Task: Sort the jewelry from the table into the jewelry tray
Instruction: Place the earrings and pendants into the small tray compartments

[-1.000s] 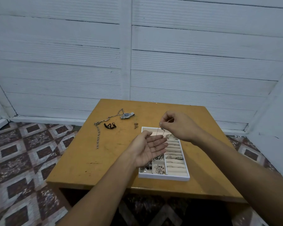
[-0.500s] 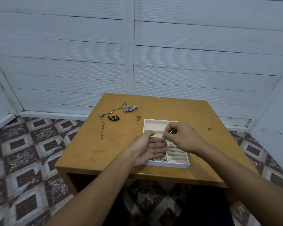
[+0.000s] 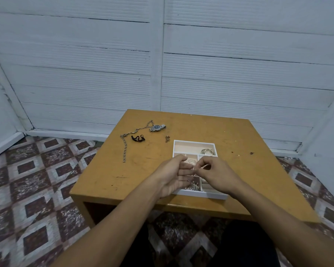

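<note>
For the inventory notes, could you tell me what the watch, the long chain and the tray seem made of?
The watch: silvery metal, its band glints. The long chain: grey metal links, duller. The tray: white rigid walls, wood or plastic; pale matte lining, perhaps fabric.

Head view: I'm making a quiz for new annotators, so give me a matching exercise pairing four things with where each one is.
Things:
1 wristwatch
2 silvery hoops
3 long chain
4 left hand

Places:
A in the jewelry tray's far compartment
B open, above the tray's near left part
C on the table, beside the chain's far end
D stretched down the table's left side

Pairs: 1-C, 2-A, 3-D, 4-B.
</note>
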`<control>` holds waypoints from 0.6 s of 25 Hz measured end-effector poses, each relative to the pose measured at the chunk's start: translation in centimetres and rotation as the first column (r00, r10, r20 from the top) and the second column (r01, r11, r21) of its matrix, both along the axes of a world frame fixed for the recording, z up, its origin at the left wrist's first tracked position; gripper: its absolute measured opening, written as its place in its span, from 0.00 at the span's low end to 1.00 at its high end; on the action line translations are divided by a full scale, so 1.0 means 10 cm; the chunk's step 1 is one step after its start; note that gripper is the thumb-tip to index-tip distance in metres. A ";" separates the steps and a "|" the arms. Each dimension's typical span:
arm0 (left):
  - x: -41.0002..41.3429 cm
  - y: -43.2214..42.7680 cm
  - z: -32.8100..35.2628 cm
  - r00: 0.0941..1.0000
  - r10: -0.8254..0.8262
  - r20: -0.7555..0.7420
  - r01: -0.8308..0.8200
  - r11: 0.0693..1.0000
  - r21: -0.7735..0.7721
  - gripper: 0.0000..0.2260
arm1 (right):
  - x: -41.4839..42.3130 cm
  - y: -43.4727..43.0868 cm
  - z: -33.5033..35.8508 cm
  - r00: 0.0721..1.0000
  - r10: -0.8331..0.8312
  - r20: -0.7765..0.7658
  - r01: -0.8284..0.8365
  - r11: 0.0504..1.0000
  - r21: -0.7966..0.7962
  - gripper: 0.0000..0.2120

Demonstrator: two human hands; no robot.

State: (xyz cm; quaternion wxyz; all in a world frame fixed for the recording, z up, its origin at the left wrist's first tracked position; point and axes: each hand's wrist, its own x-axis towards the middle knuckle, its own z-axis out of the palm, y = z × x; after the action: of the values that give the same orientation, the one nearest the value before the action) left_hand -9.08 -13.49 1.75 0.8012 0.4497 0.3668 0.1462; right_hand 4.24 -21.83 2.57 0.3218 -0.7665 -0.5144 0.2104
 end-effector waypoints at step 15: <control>0.10 0.33 -0.03 0.988 0.150 0.028 -0.152 0.943 0.296 0.10 | 0.20 0.49 0.01 1.000 -0.014 -0.021 0.014 1.000 -0.009 0.03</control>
State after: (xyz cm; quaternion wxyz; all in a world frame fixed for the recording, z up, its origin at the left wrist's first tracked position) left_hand -8.13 -10.20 1.47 0.7118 0.5351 0.3720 0.2618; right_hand 6.20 -16.89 2.66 0.3255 -0.7691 -0.5048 0.2185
